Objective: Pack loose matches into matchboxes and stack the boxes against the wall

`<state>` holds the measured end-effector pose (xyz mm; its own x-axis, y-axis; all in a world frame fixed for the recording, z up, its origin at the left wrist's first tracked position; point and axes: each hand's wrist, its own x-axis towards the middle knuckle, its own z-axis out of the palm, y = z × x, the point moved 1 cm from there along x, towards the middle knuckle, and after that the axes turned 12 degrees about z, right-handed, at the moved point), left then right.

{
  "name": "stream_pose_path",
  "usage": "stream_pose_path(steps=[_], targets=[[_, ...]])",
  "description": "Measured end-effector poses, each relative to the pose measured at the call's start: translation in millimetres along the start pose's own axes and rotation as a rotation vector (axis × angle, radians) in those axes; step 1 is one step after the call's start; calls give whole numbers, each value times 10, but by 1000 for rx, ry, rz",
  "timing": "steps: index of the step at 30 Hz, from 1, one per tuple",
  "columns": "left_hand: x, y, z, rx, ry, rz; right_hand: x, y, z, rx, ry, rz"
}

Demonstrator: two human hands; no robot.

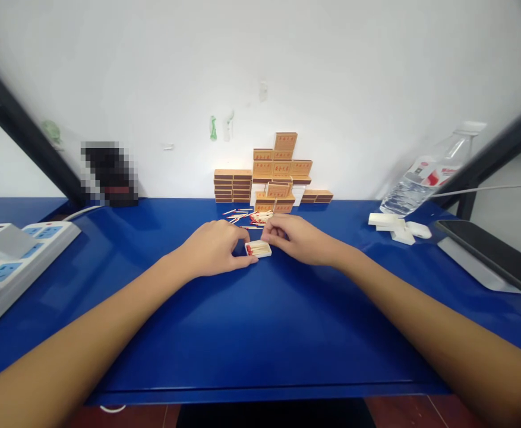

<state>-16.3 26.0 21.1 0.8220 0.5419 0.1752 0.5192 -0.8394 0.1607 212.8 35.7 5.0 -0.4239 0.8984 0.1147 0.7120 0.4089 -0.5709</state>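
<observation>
A small white matchbox tray (259, 249) with red-tipped matches in it lies on the blue table (260, 333). My left hand (218, 246) curls around the tray's left end, thumb and fingers pinching it. My right hand (293, 236) rests at the tray's right end with its fingers closed in a pinch at the tray's upper edge; what they hold is too small to make out. Just behind the hands lies a scatter of loose matches (249, 217).
Stacks of tan matchboxes (278, 172) stand against the white wall. A power strip (6, 255) lies far left, a dark blurred object (109, 173) behind it. On the right are a tilted water bottle (429, 175), white blocks (396, 229) and a phone on a stand (492, 252).
</observation>
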Motion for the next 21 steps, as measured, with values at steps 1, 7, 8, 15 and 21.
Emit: stream_pose_path(steps=[1,7,8,15,21], targets=[[3,16,1,-7,-2,9,30,19,26,11,71,-1],[15,122,13,-47,-38,62,263,182,218,-90,220,41],[15,120,11,-37,-34,58,283,197,231,-117,220,53],[6,-25,-17,74,12,-90,101,60,57,-58,169,2],[9,-3,-21,21,10,-65,17,8,13,-59,100,-27]])
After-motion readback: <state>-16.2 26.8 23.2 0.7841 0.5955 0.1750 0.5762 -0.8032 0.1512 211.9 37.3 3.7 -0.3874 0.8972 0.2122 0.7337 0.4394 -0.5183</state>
